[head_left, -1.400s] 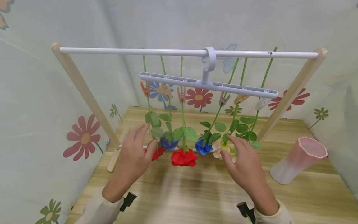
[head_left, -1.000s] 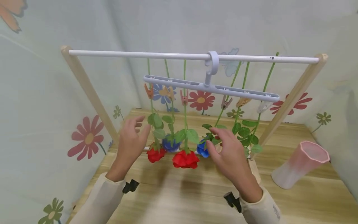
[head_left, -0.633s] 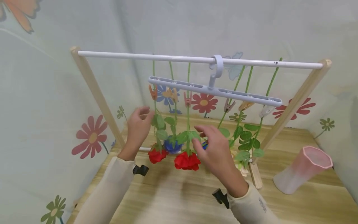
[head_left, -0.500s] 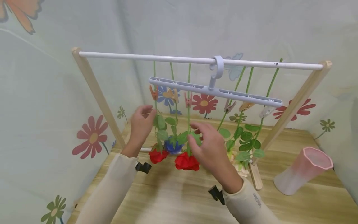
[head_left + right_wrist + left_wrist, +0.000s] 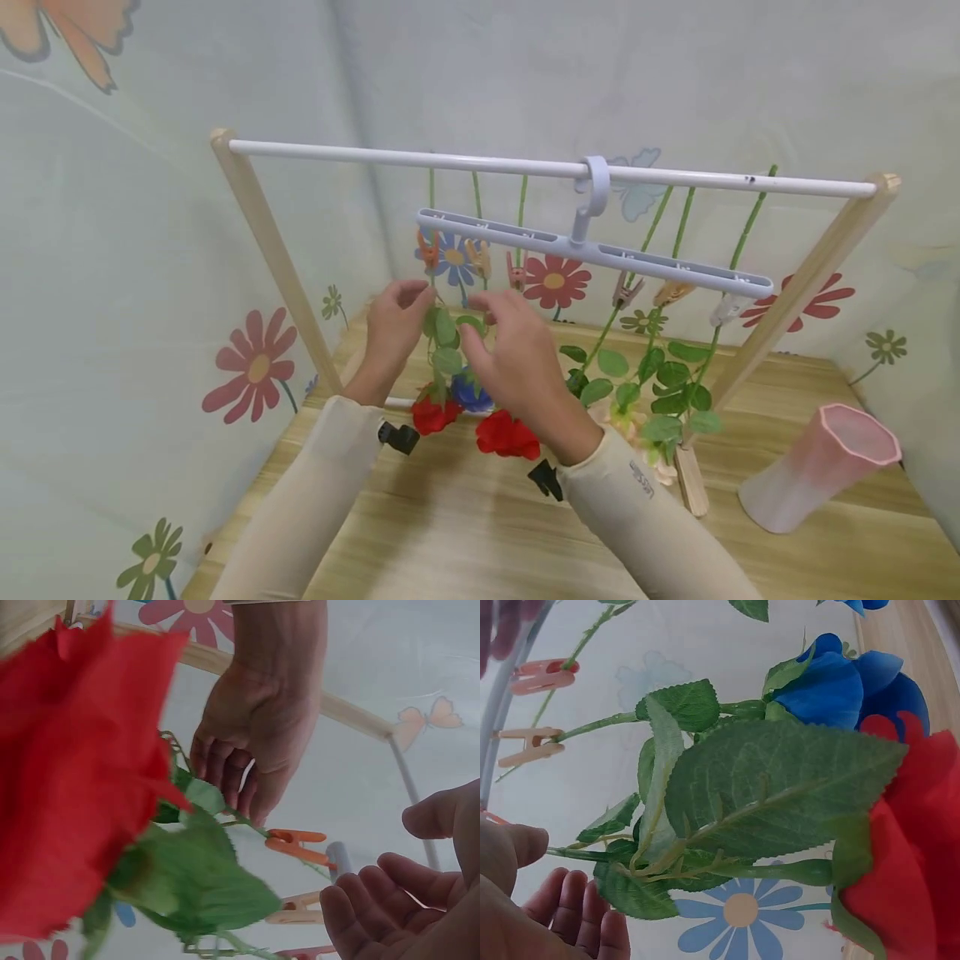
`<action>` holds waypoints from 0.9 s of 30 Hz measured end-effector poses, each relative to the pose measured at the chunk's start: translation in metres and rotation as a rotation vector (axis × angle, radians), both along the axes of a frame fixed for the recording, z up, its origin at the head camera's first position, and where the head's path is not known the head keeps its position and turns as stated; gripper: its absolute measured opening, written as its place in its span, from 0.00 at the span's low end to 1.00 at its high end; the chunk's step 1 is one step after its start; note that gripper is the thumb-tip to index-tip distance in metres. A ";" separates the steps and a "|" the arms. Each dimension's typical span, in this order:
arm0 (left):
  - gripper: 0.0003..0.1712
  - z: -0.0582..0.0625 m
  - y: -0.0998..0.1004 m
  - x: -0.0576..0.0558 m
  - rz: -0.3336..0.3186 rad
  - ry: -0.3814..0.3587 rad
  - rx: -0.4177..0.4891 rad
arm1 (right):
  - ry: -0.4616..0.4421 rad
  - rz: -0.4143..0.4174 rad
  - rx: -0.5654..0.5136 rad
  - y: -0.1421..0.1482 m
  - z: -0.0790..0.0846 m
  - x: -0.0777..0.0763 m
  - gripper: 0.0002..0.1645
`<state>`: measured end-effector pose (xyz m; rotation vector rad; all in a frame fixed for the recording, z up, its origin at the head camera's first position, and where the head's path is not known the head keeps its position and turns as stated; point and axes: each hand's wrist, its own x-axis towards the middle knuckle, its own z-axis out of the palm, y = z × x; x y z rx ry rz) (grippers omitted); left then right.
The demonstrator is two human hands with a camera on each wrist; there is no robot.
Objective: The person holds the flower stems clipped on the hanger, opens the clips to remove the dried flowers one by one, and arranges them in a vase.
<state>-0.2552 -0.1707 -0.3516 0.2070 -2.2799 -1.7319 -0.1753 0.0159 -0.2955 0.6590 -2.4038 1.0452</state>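
Flowers hang upside down by clothespins from a light-blue clip hanger [image 5: 585, 250]. At its left end an orange clothespin [image 5: 428, 252] grips the stem of a red rose [image 5: 435, 414]. My left hand [image 5: 393, 329] is at that stem below the clothespin. In the left wrist view, the stem passes between thumb and fingers, which stand apart. My right hand [image 5: 517, 350] is a little to the right, fingers loosely bent around nothing, as the right wrist view confirms. It partly hides a blue rose [image 5: 471, 392] and the stem of another red rose [image 5: 507, 435].
The hanger hooks over the white rod [image 5: 405, 158] of a wooden-legged rack [image 5: 270, 258]. Peach flowers [image 5: 622, 417] and leafy stems hang on the right. A pink-and-white vase [image 5: 817, 471] stands on the wooden table [image 5: 480, 533], right of the rack.
My right hand has moved left across the flowers, from the peach ones toward the left end. My left hand has risen along the left red rose's stem. The head view has shifted slightly.
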 end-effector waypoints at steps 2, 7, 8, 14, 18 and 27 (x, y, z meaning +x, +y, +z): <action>0.24 0.000 0.002 -0.004 -0.008 -0.006 -0.012 | -0.005 0.002 -0.008 -0.004 0.006 -0.003 0.19; 0.25 0.002 0.005 -0.011 -0.005 -0.008 -0.025 | -0.059 0.023 -0.048 -0.011 0.017 -0.008 0.19; 0.24 0.002 0.005 -0.012 0.002 -0.004 -0.029 | -0.070 0.026 -0.054 -0.012 0.018 -0.009 0.18; 0.20 0.004 0.004 -0.010 0.027 0.017 -0.027 | -0.089 0.023 -0.060 -0.021 0.017 -0.018 0.17; 0.20 0.005 0.002 -0.007 0.022 0.011 -0.019 | -0.113 0.019 -0.070 -0.028 0.018 -0.025 0.21; 0.19 0.006 0.001 -0.003 0.022 -0.008 0.003 | -0.180 -0.009 -0.072 -0.049 0.015 -0.044 0.27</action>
